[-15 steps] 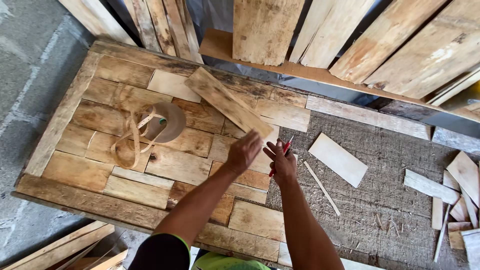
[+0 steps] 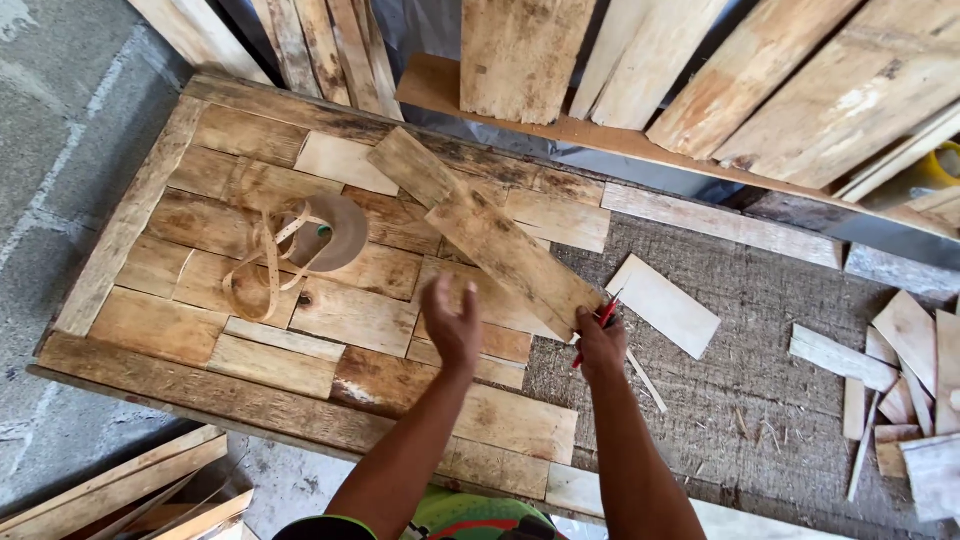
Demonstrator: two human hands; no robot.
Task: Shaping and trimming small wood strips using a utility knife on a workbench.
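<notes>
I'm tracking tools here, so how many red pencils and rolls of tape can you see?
2. One red pencil is in the right hand, at the lower end of the loose plank. One brown tape roll lies on the wooden panel. Others may be hidden.

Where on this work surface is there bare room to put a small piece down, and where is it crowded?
Free: the grey mat between the light offcut and the scrap pile; also the panel's left boards, beside the strap roll. Crowded: the panel's middle, where the loose plank lies slantwise, the right hand holding its end, the left hand open beside it.
</notes>
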